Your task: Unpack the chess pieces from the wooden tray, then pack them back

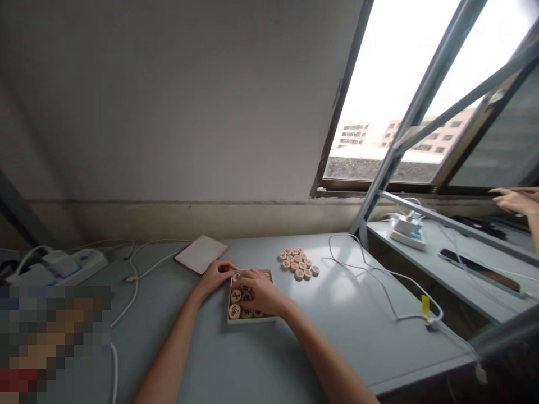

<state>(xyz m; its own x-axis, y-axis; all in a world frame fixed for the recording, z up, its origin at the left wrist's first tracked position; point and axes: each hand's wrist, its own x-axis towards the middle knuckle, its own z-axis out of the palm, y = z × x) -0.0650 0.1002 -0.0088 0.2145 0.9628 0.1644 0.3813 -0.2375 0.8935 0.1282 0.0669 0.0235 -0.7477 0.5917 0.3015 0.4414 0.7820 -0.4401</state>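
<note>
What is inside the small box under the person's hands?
The box holds round wooden game pieces with red or dark marks. The right hand covers most of them, so their number cannot be seen.

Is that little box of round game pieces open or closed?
Open: the box shows round pieces inside, and its lid lies apart.

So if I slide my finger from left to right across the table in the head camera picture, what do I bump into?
Power strip → box lid → left hand → box of chess pieces with the right hand in it → loose chess pieces → white cable.
</note>
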